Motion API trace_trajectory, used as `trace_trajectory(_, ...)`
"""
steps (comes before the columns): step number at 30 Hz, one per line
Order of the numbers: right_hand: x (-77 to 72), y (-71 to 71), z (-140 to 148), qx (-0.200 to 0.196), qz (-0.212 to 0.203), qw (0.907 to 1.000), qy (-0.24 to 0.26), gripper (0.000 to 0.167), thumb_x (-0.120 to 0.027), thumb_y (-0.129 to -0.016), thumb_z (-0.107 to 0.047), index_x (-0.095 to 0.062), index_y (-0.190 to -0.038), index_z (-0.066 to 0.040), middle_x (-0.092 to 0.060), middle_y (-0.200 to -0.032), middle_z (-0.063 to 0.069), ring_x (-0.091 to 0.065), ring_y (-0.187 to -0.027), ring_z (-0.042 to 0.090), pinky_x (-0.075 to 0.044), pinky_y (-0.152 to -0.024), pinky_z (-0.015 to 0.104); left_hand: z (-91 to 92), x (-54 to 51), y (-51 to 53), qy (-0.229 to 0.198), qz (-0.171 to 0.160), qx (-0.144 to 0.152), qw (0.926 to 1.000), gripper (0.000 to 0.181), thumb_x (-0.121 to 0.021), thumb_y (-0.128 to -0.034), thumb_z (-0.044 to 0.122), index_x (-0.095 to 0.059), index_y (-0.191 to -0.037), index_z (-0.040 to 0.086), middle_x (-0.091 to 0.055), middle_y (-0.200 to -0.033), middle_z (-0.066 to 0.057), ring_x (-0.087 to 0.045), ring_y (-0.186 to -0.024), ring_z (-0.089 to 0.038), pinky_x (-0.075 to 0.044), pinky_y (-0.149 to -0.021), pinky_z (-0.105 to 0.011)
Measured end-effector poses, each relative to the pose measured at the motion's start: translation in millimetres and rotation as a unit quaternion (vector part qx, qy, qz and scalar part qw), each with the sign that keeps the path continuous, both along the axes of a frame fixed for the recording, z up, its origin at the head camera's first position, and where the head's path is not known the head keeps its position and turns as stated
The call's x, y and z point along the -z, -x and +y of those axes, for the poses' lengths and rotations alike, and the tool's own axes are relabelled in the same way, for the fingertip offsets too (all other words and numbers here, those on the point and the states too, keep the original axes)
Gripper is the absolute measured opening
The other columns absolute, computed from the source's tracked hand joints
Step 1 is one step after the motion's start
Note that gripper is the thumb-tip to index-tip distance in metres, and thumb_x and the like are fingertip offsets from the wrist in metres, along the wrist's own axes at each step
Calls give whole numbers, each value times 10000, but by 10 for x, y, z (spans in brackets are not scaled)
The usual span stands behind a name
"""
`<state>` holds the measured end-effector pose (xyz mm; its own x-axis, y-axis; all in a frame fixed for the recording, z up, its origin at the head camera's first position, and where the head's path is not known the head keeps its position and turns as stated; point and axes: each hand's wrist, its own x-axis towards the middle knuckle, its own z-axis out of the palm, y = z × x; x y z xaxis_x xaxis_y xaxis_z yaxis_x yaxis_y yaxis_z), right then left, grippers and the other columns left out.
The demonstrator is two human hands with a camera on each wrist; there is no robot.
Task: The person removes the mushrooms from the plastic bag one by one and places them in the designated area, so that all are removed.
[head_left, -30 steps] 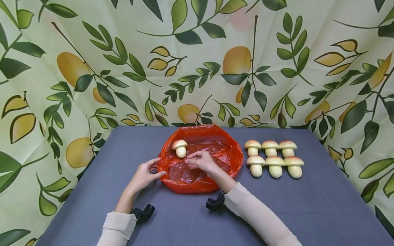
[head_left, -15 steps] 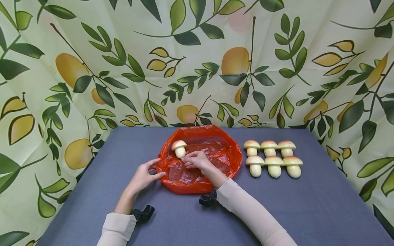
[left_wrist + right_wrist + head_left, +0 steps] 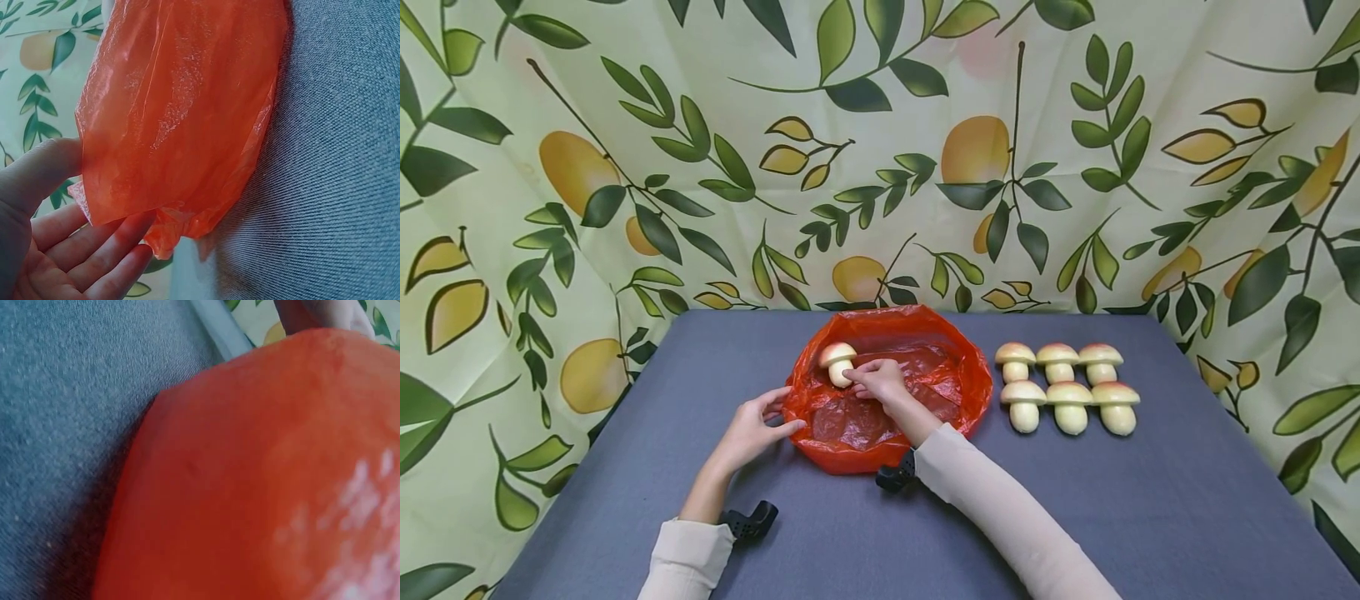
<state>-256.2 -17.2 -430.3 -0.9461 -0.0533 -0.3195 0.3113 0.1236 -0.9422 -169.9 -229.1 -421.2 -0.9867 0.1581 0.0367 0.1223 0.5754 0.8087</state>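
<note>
A toy mushroom [image 3: 837, 357] with a reddish cap and pale stem stands inside the left part of an open red plastic bag [image 3: 880, 457]. The fingertips of my right hand [image 3: 883, 383] reach over the bag's rim and pinch the lower stem. My left hand [image 3: 752, 427] grips the bag's left edge between thumb and fingers. In the left wrist view, the thumb and fingers of the left hand [image 3: 69, 244] lie about the edge of the bag [image 3: 181, 112]. The bag [image 3: 250, 475] hides most of the right hand in the right wrist view.
To the right of the bag, several matching toy mushrooms [image 3: 1071, 406] stand in two rows on the grey-blue table [image 3: 625, 467]. A leaf-and-fruit patterned cloth [image 3: 887, 208] hangs behind the table and down its sides. Black cameras [image 3: 751, 518] sit at both wrists.
My right hand has moved slightly left and up, from beside the mushroom onto its stem. The mushroom, the bag and the left hand have stayed in place.
</note>
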Motion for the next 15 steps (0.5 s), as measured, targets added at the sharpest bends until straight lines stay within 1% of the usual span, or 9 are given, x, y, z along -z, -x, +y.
trace_trajectory(5, 45, 36, -17, 105, 93, 9999, -62, 322, -763, -826, -183, -644, -1012, 52, -621, -686, 44, -608, -548, 77, -615, -633, 256, 2, 4, 3, 14, 8, -8, 10000, 600, -737, -850, 158, -493, -1347, -74, -560, -1328, -304, -623, -1152, -417, -537, -973, -475)
trace_trajectory(8, 69, 52, -37, 173, 190, 9996, -126, 356, -777, -811, -177, -635, -1035, 60, -591, -693, 28, -594, -545, 69, -611, -617, 245, 3, 5, 0, 41, -4, -21, 10000, 602, -737, -850, 163, -493, -1346, -76, -556, -1332, -305, -620, -1155, -420, -537, -977, -478)
trace_trajectory(12, 66, 49, -67, 231, 264, 9990, -275, 381, -788, -800, -193, -642, -1047, 58, -589, -780, 45, -606, -579, 85, -614, -636, 250, 9, -5, -6, 60, -14, -37, 10000, 600, -735, -852, 164, -493, -1347, -73, -557, -1334, -302, -621, -1156, -415, -538, -976, -477)
trace_trajectory(15, 62, 50, -90, 247, 283, 9985, -411, 400, -798, -790, -203, -649, -1054, 57, -637, -919, 123, -634, -600, 114, -615, -642, 257, 7, -3, -7, 20, 20, -29, 10000, 610, -743, -847, 188, -499, -1344, -66, -562, -1329, -301, -623, -1151, -420, -537, -973, -480)
